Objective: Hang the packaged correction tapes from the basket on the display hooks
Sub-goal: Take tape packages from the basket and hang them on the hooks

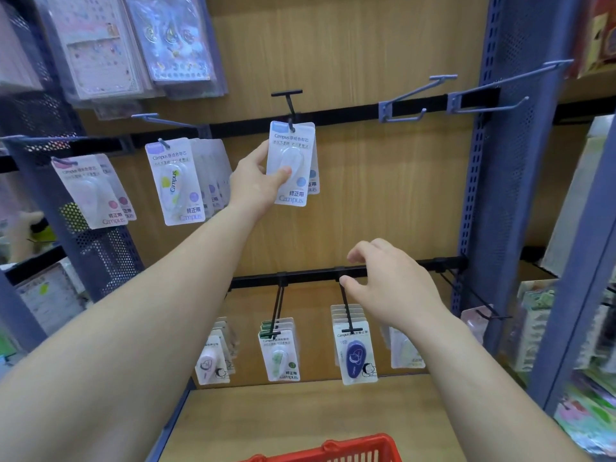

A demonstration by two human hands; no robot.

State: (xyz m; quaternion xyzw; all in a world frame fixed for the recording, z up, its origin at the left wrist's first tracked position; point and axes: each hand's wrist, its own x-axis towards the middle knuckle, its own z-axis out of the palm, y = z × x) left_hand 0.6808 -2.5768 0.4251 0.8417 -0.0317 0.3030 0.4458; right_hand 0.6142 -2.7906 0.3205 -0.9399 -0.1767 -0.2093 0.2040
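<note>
My left hand (258,183) grips a white packaged correction tape (290,161) by its left edge, thumb on the front. The pack's top hole sits on the black display hook (289,105) at the upper rail, with another pack behind it. My right hand (390,281) hovers lower, fingers apart and holding nothing, in front of the lower black rail (310,275). The red basket (333,450) shows only its rim at the bottom edge; its contents are hidden.
More correction tape packs hang at the upper left (176,181) and on the lower hooks (355,355). Two blue hooks (413,101) at the upper right carry nothing. Sticker sheets (133,45) hang top left. Blue perforated uprights (500,161) flank the wooden back panel.
</note>
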